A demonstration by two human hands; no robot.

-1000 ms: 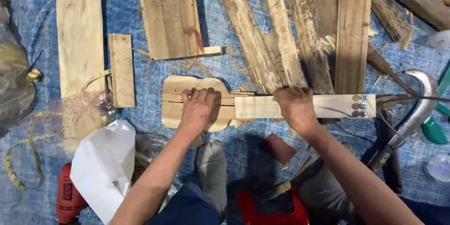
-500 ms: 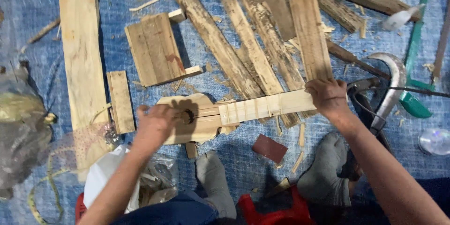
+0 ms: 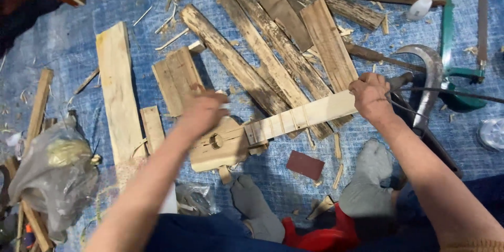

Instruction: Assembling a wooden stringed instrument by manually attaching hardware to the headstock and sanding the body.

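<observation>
Guitar lies on tarp, below planks. Right hand fingers clenched on neck end. Left hand blurred above body; grip unclear. Risk: guitar tilts or slips, one-ended hold. Sickle right of guitar, near wrist: cut hazard.

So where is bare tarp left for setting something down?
Bare blue tarp shows upper left of the long pale plank, and between the sandpaper block and grey sock. The weathered boards and sickle crowd the upper right.
</observation>
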